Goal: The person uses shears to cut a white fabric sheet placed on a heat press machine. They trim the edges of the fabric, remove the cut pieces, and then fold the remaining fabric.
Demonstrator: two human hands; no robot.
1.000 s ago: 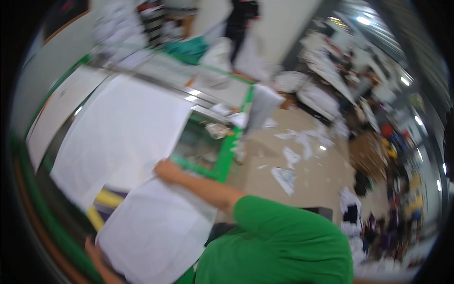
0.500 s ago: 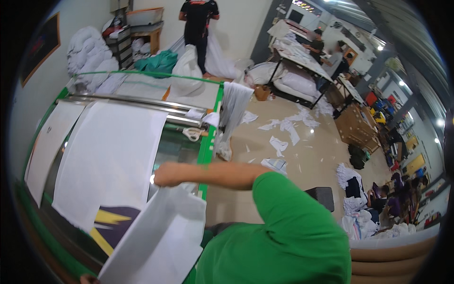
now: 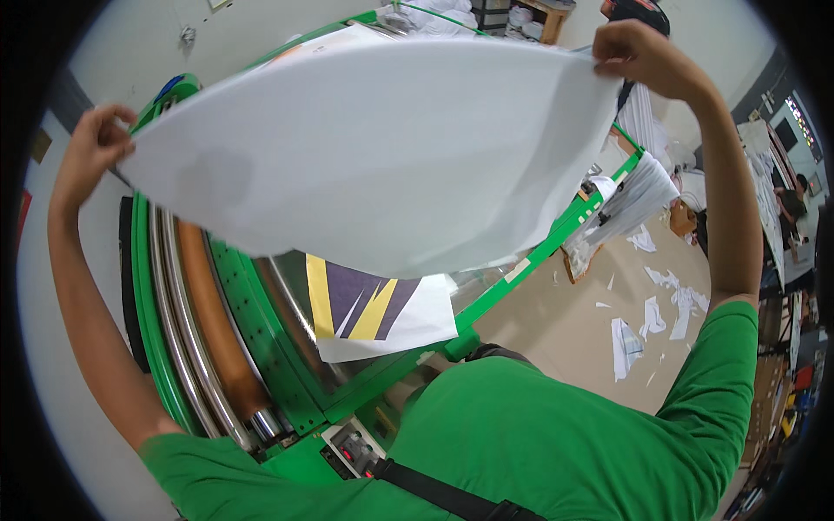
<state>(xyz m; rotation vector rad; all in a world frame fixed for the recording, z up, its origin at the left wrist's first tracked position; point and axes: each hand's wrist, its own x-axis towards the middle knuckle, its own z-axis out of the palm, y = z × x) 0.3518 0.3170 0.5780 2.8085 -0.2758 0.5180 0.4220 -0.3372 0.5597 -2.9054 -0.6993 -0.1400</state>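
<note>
A large white sheet (image 3: 373, 148) hangs stretched between my raised hands, bowed and sagging in the middle; I cannot tell whether it is cloth or paper. My left hand (image 3: 91, 156) pinches its corner at the far left. At the upper right, my right hand (image 3: 650, 61) has closed on the opposite corner. Below the sheet lies a white printed piece (image 3: 378, 308) with dark purple and yellow stripes, flat on the green-framed machine bed. The hanging sheet hides most of that bed.
Steel rollers (image 3: 178, 313) and a brown roller (image 3: 217, 321) run along the machine's left side. A control box (image 3: 352, 447) sits at its near edge. White cloth (image 3: 638, 204) drapes over the right rail; white scraps (image 3: 653, 317) lie on the floor. Another person (image 3: 640, 12) stands behind.
Both hands have risen and spread apart, lifting the white sheet off the bed and stretching it out. The view has swung left, bringing in the rollers.
</note>
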